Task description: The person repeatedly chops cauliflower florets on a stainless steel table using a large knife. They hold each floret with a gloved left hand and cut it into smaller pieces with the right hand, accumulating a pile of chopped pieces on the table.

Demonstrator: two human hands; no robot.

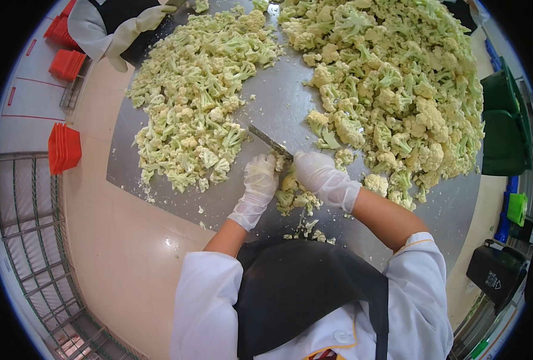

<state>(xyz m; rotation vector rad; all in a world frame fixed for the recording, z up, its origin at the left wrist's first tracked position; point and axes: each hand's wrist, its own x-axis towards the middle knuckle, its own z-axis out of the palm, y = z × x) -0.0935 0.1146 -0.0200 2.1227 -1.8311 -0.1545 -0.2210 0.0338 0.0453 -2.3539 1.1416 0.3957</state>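
Steel table (278, 108); gloved right hand (323, 177) grips knife (269, 142); left hand (259, 180) curled over knobbly cauliflower floret (290, 195).

the grey metal desk (278, 108) carries two heaps. the smaller heap of cut cauliflower florets (200, 96) lies on its left part, the large heap of cauliflower pieces (398, 78) on its right part, with a bare strip between them. at the near edge, between the heaps, the left hand (259, 183) and the right hand (320, 174) lie side by side over a small cluster of florets (295, 199). the steel knife blade (269, 141) runs from the right hand toward the far left. stacked red crates (64, 147) stand on the floor left of the desk, green crates (503, 126) right of it. another person's gloved hand (149, 18) is at the far left corner.
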